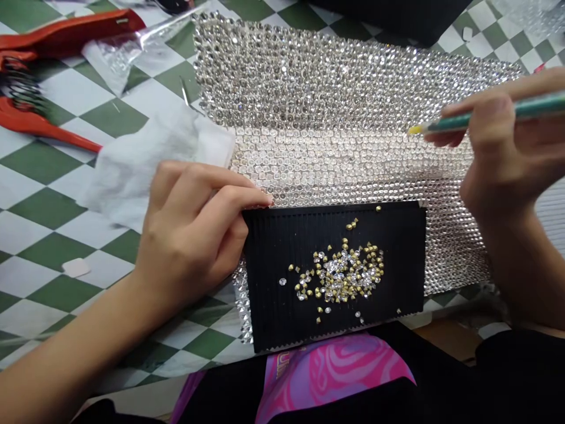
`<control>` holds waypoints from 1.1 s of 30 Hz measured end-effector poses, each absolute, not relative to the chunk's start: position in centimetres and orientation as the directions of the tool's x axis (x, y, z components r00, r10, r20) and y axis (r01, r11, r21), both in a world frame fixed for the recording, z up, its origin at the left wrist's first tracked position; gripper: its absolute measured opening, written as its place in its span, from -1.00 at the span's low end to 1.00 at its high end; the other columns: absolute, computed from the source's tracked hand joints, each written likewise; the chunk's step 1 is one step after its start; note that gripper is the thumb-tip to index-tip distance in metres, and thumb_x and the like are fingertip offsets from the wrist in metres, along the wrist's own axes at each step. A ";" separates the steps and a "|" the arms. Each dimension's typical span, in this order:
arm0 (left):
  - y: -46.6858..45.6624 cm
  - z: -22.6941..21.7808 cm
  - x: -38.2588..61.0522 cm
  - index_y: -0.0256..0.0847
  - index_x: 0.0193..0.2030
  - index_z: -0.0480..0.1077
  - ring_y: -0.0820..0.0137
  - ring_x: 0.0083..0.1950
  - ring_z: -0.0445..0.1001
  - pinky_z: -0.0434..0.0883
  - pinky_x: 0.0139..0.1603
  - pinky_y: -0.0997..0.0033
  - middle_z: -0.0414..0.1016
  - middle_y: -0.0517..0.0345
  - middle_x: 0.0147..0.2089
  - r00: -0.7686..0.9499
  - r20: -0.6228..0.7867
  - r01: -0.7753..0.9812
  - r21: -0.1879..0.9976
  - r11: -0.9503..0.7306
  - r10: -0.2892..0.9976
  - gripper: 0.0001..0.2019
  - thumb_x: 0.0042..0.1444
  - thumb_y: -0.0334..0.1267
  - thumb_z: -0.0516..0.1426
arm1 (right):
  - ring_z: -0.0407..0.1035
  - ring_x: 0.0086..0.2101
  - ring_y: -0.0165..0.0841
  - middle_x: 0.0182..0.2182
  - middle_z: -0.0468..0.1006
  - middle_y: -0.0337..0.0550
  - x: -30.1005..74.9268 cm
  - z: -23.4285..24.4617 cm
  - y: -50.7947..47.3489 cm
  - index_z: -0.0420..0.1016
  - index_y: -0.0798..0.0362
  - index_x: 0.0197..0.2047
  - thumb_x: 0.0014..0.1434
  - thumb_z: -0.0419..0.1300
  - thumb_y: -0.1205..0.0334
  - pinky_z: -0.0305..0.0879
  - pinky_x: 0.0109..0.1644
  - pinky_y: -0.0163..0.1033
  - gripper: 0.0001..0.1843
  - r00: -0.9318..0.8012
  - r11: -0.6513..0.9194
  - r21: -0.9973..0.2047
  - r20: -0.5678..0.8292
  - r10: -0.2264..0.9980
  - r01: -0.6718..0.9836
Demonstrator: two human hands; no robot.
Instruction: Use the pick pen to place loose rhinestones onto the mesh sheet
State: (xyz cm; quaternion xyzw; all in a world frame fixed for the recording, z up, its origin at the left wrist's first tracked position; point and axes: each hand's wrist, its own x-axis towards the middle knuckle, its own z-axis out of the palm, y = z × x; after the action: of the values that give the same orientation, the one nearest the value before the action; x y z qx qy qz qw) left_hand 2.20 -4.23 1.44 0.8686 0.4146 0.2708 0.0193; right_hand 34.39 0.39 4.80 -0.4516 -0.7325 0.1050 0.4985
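Observation:
My right hand (503, 141) grips a green pencil-like pick-up pen (459, 121) with a yellow tip, held over the right part of a sheet of rhinestone mesh (309, 76). Stones fill the upper rows of that sheet, while a paler band of settings (318, 156) runs across its middle. At the left, my left hand (194, 221) rests with fingers bent, its fingertips at the mesh and the top-left corner of a black ribbed tray (273, 318). Whether those fingers pinch anything is hidden. Loose gold-backed rhinestones (344, 274) lie heaped on the tray, some face up and clear.
Red-handled pliers (79, 35) with a spring lie at the upper left beside a clear plastic bag (119, 59). A crumpled white cloth (132, 159) sits behind my left hand. A black object (397, 17) stands at the back edge. Green-and-white checks cover the table (39, 218).

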 end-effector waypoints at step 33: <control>-4.5 1.5 2.2 -0.11 -0.04 0.46 0.46 -0.02 0.39 0.38 0.06 0.31 0.51 0.18 -0.07 0.488 0.430 0.710 0.309 -0.632 0.759 -0.71 0.19 -0.50 0.06 | 0.50 -0.50 -0.40 -0.46 0.63 -0.33 33.1 7.8 -3.7 0.60 -0.12 -0.29 0.28 0.22 0.34 0.39 -0.48 -0.18 -0.82 -0.465 0.483 -0.700 0.240 0.852 0.526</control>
State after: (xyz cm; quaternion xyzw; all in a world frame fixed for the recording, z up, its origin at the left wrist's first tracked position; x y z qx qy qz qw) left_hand 2.16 -4.52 1.46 0.8615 0.4264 0.2719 0.0447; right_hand 33.09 -3.69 7.84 -0.4256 -0.8094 0.2778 0.2941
